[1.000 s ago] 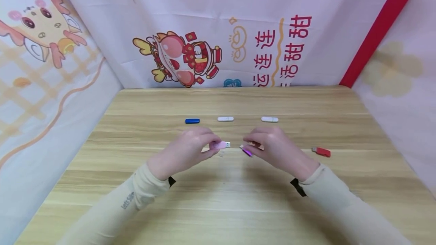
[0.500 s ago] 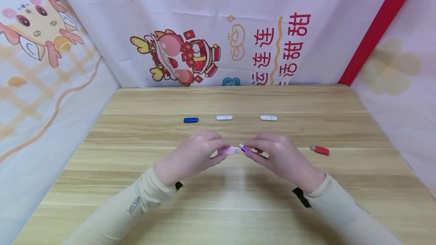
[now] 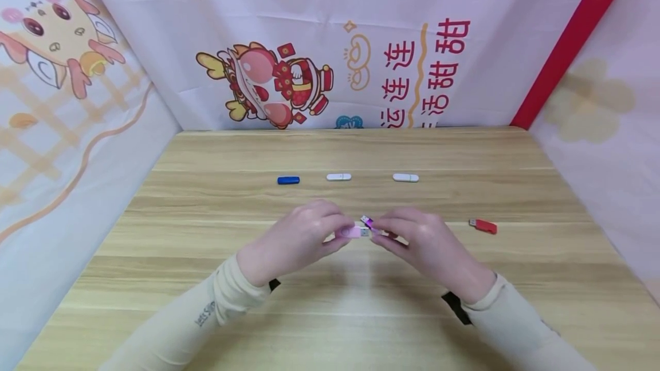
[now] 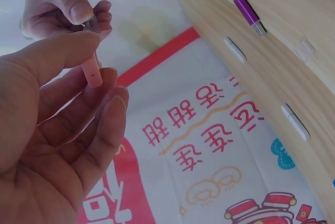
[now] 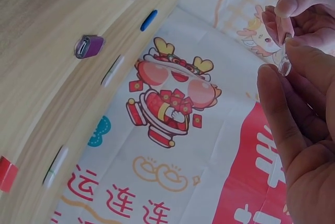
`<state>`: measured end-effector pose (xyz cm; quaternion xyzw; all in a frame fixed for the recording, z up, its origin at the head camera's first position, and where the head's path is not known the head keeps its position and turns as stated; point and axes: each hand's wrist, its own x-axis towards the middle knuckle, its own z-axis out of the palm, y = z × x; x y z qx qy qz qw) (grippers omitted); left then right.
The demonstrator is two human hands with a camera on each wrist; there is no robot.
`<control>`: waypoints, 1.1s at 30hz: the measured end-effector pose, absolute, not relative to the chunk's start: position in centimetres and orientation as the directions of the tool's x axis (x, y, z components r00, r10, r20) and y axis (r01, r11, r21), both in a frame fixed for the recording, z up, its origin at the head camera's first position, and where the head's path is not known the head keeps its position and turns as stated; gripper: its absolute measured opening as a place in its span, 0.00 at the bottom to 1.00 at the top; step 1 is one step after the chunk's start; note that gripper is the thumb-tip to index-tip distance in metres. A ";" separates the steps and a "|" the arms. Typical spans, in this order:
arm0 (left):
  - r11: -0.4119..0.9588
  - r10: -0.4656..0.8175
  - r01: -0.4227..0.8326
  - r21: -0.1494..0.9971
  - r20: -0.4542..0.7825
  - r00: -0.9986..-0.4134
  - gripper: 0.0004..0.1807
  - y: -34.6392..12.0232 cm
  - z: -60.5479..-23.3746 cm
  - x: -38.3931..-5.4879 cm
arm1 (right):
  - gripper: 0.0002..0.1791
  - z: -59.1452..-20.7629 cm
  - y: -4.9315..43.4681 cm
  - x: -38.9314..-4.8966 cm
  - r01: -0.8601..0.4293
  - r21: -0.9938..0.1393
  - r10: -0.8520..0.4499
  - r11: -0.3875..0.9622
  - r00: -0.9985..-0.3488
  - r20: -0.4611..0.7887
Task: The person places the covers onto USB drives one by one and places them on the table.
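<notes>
My left hand (image 3: 301, 239) pinches a pink USB stick (image 3: 350, 232) between thumb and fingertips, its metal plug pointing right. Facing it, my right hand (image 3: 430, 245) pinches a small clear cap (image 5: 285, 66) at the plug's end. Whether the cap touches the plug I cannot tell. Both hands are held above the table, close together at its middle. Below them a purple USB stick (image 4: 248, 12) lies on the wood, partly hidden by my right fingers in the head view. Another clear cap (image 4: 304, 49) lies on the table in the left wrist view.
Across the back of the wooden table (image 3: 232, 153) lie a blue USB stick (image 3: 288, 180), a white stick (image 3: 338, 177) and a second white stick (image 3: 405, 177). A red USB stick (image 3: 483, 226) lies at the right. Printed cloth (image 3: 309, 10) hangs behind and on both sides.
Both hands have come nearer each other. The pink USB stick has moved right, so its plug now reaches my right fingertips, and the right hand has shifted slightly toward me.
</notes>
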<state>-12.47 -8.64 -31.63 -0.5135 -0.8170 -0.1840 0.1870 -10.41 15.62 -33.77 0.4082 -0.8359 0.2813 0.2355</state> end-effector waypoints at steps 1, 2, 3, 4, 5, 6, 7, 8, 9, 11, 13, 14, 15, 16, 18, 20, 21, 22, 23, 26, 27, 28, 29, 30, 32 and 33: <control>0.405 0.771 0.908 0.107 0.494 -0.403 0.09 -8.6 -31.6 -12.4 | 0.17 -33.8 15.6 -10.4 -0.815 -0.279 -0.549 0.507 -0.555 0.624; 0.404 0.771 0.908 0.108 0.495 -0.401 0.09 -8.6 -31.6 -12.4 | 0.17 -33.8 15.6 -10.4 -0.815 -0.279 -0.549 0.508 -0.556 0.624; 0.402 0.771 0.909 0.108 0.495 -0.400 0.09 -8.6 -31.6 -12.4 | 0.17 -33.8 15.5 -10.3 -0.814 -0.279 -0.549 0.509 -0.557 0.623; 0.402 0.770 0.909 0.107 0.497 -0.399 0.09 -8.6 -31.6 -12.4 | 0.17 -33.8 15.5 -10.3 -0.815 -0.277 -0.550 0.508 -0.555 0.625; 0.401 0.770 0.910 0.108 0.497 -0.399 0.09 -8.6 -31.6 -12.4 | 0.17 -33.8 15.5 -10.3 -0.817 -0.275 -0.549 0.508 -0.553 0.627; 0.400 0.770 0.910 0.109 0.499 -0.398 0.09 -8.6 -31.6 -12.3 | 0.17 -33.8 15.4 -10.3 -0.819 -0.271 -0.550 0.506 -0.548 0.631; 0.398 0.770 0.911 0.110 0.500 -0.397 0.09 -8.6 -31.6 -12.3 | 0.17 -33.8 15.4 -10.3 -0.823 -0.263 -0.551 0.503 -0.540 0.636; 0.396 0.771 0.911 0.110 0.500 -0.396 0.09 -8.6 -31.7 -12.3 | 0.17 -33.7 15.4 -10.3 -0.827 -0.257 -0.552 0.500 -0.533 0.641; 0.397 0.771 0.911 0.110 0.499 -0.395 0.10 -8.6 -31.6 -12.3 | 0.17 -33.7 15.3 -10.3 -0.829 -0.252 -0.552 0.499 -0.528 0.645; 0.397 0.772 0.911 0.107 0.499 -0.395 0.09 -8.6 -31.6 -12.2 | 0.17 -33.7 15.3 -10.3 -0.834 -0.244 -0.552 0.495 -0.518 0.653; 0.399 0.771 0.911 0.105 0.499 -0.395 0.09 -8.6 -31.5 -12.2 | 0.17 -33.6 15.2 -10.3 -0.837 -0.237 -0.552 0.492 -0.511 0.659; 0.400 0.770 0.910 0.104 0.500 -0.396 0.09 -8.7 -31.5 -12.2 | 0.17 -33.6 15.2 -10.3 -0.837 -0.236 -0.552 0.493 -0.511 0.659; 0.401 0.769 0.910 0.104 0.501 -0.396 0.08 -8.7 -31.5 -12.2 | 0.17 -33.6 15.2 -10.3 -0.837 -0.236 -0.552 0.494 -0.512 0.658; 0.401 0.769 0.911 0.102 0.503 -0.395 0.08 -8.7 -31.5 -12.2 | 0.17 -33.6 15.2 -10.3 -0.836 -0.236 -0.553 0.495 -0.513 0.656; 0.400 0.768 0.911 0.099 0.507 -0.393 0.08 -8.7 -31.5 -12.2 | 0.17 -33.5 15.1 -10.3 -0.833 -0.238 -0.555 0.499 -0.518 0.651; 0.400 0.766 0.911 0.097 0.510 -0.391 0.08 -8.7 -31.5 -12.1 | 0.17 -33.4 15.1 -10.3 -0.832 -0.238 -0.557 0.501 -0.521 0.647; 0.400 0.765 0.911 0.097 0.512 -0.391 0.08 -8.7 -31.5 -12.1 | 0.17 -33.4 15.1 -10.2 -0.831 -0.239 -0.558 0.502 -0.522 0.646; 0.401 0.764 0.911 0.098 0.514 -0.391 0.08 -8.7 -31.5 -12.1 | 0.17 -33.4 15.0 -10.2 -0.831 -0.240 -0.558 0.501 -0.523 0.644; 0.400 0.763 0.911 0.096 0.515 -0.389 0.08 -8.7 -31.5 -12.1 | 0.17 -33.4 15.0 -10.2 -0.832 -0.241 -0.559 0.499 -0.522 0.644; 0.393 0.767 0.915 0.097 0.514 -0.384 0.09 -8.6 -31.5 -12.0 | 0.17 -33.3 15.0 -10.0 -0.835 -0.243 -0.559 0.494 -0.519 0.647; 0.390 0.769 0.915 0.098 0.512 -0.383 0.09 -8.5 -31.4 -12.0 | 0.17 -33.3 15.0 -9.9 -0.835 -0.243 -0.558 0.493 -0.518 0.648; 0.389 0.771 0.916 0.094 0.512 -0.380 0.10 -8.5 -31.4 -12.0 | 0.17 -33.3 15.0 -9.9 -0.836 -0.242 -0.557 0.492 -0.516 0.651; 0.387 0.773 0.917 0.093 0.510 -0.378 0.10 -8.4 -31.4 -11.9 | 0.17 -33.2 15.0 -9.8 -0.836 -0.241 -0.555 0.492 -0.515 0.654; 0.386 0.774 0.918 0.095 0.508 -0.378 0.10 -8.4 -31.3 -11.9 | 0.17 -33.2 15.0 -9.8 -0.836 -0.239 -0.553 0.493 -0.514 0.656; 0.387 0.774 0.917 0.096 0.508 -0.379 0.10 -8.3 -31.2 -11.9 | 0.18 -33.1 14.9 -9.7 -0.836 -0.237 -0.552 0.496 -0.514 0.657; 0.388 0.774 0.917 0.093 0.508 -0.379 0.10 -8.4 -31.2 -11.9 | 0.18 -33.1 14.9 -9.7 -0.836 -0.237 -0.553 0.496 -0.514 0.656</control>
